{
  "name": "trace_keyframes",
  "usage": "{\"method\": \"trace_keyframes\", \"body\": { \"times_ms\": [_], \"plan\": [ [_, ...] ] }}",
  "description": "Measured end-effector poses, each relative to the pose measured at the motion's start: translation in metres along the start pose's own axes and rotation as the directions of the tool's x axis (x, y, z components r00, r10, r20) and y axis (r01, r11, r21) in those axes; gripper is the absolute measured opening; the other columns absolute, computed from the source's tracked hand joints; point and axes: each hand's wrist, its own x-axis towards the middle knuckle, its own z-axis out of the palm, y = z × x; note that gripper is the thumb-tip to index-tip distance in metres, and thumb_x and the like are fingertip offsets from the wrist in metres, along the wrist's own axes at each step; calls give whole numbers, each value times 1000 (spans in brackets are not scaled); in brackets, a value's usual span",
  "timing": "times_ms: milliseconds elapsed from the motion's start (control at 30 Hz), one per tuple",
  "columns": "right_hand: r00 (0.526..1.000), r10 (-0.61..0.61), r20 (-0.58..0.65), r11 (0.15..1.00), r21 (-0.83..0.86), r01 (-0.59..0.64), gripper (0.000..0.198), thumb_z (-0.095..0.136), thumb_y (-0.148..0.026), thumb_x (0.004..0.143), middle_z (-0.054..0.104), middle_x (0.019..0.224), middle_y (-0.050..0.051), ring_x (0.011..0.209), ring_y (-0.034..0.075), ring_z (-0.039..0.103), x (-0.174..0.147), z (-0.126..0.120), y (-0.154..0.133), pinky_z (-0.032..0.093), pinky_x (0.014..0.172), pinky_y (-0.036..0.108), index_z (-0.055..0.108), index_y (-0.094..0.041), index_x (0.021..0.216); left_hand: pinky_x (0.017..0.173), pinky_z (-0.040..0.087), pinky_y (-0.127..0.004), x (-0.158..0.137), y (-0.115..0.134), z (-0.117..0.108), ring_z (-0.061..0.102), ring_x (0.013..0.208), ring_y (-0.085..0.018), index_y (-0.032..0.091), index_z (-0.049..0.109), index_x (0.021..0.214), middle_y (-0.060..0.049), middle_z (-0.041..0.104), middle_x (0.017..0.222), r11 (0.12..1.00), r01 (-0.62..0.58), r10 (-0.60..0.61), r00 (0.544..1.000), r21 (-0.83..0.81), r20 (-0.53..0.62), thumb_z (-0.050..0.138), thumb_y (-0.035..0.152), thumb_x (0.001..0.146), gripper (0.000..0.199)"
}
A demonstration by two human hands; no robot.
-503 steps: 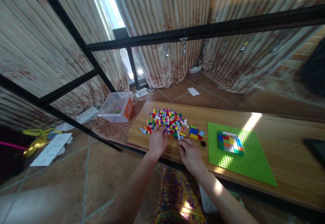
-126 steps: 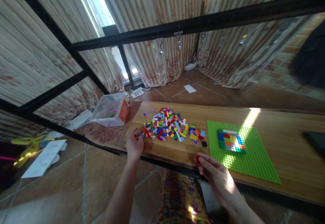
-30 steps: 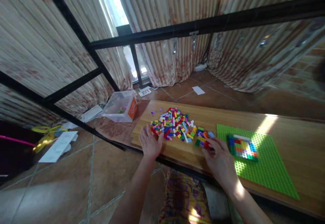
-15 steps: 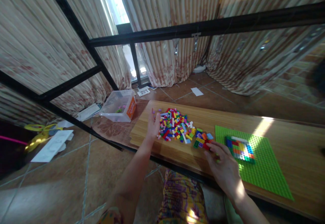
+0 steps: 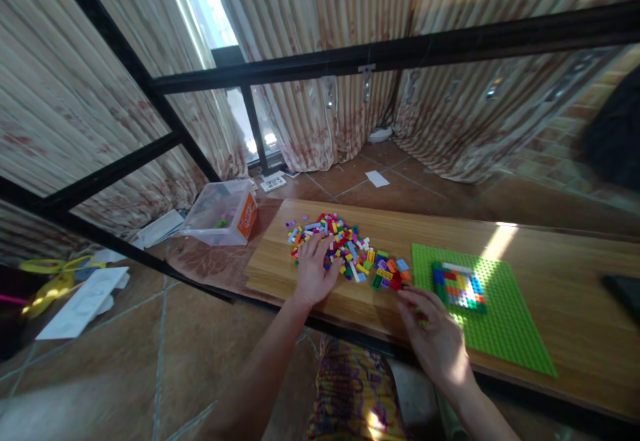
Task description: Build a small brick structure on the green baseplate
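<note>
A heap of small toy bricks in many colours lies on the wooden table. Over its left front part my left hand rests with fingers spread, touching bricks and gripping none that I can see. My right hand is curled in front of a small cluster of bricks. Between its thumb and fingers shows a yellow-green toy brick, mostly hidden. Right of the cluster lies a green baseplate, bearing a square brick build with a green and blue border.
Left of the wooden tabletop stands a clear plastic box with a few bricks inside. A black frame bar runs along the near edge. A dark flat object lies at the far right.
My left hand has moved from the heap's left edge onto its front part. My right hand has drawn slightly back from the small cluster. The view has turned a little right.
</note>
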Motion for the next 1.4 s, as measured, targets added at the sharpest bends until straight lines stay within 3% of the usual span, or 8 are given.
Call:
{"method": "trace_keyframes", "body": {
  "times_ms": [300,433,567,733,900,1000,1167,1400],
  "plan": [
    [999,44,-19,998,54,-42,26,53,-38,87,67,101,9,83,19,67,-9,-3,6,58,65,31,71,-21,92,96,37,-45,39,-6,18,56,104,-28,20,67,102,-9,70,99,957,129,-151,986,260,65,53,23,85,22],
    [997,71,-5,993,96,-70,26,53,-38,87,67,100,9,84,19,67,-11,-7,6,58,64,30,71,-20,90,95,40,-44,36,-5,18,60,98,-26,18,68,103,-10,71,99,958,198,-207,978,207,25,49,17,85,27],
    [995,94,26,989,111,-97,25,53,-37,87,67,103,9,89,20,66,-10,-12,6,57,66,30,71,-21,93,88,48,-39,33,-6,16,64,92,-23,17,68,104,-9,71,100,952,302,-303,953,-50,-11,45,15,85,29],
    [993,113,13,981,159,-114,24,54,-37,86,67,102,9,87,20,65,-11,-13,7,57,68,32,72,-21,91,63,55,-29,33,-3,15,65,68,-16,17,67,104,-6,71,86,750,498,-496,859,-435,129,50,23,85,27],
    [983,181,-23,954,249,-169,26,58,-41,83,69,98,9,86,20,65,-5,-8,-6,56,68,31,71,-21,92,70,57,-31,17,35,10,66,70,-14,16,68,98,-5,70,89,466,531,-469,826,-707,312,62,30,79,24],
    [961,276,-1,880,402,-253,32,60,-43,82,71,92,9,82,20,66,7,-3,-23,55,71,32,69,-19,100,72,56,-30,-4,71,12,65,69,-14,16,67,95,-4,69,89,353,572,-411,806,-740,427,64,33,78,24],
    [932,353,77,758,560,-333,34,64,-45,78,73,88,7,75,18,66,23,2,-48,55,67,30,69,-17,98,63,51,-24,-35,117,19,61,65,-12,17,62,88,-1,65,77,323,586,-365,801,-743,474,60,39,81,23],
    [888,413,201,619,653,-436,37,67,-46,75,58,51,-4,38,11,48,15,1,-54,40,35,23,70,-16,98,40,37,-18,-46,126,16,48,43,-7,17,53,77,4,55,59,126,654,-402,721,-746,564,66,47,76,32]
  ]
}}
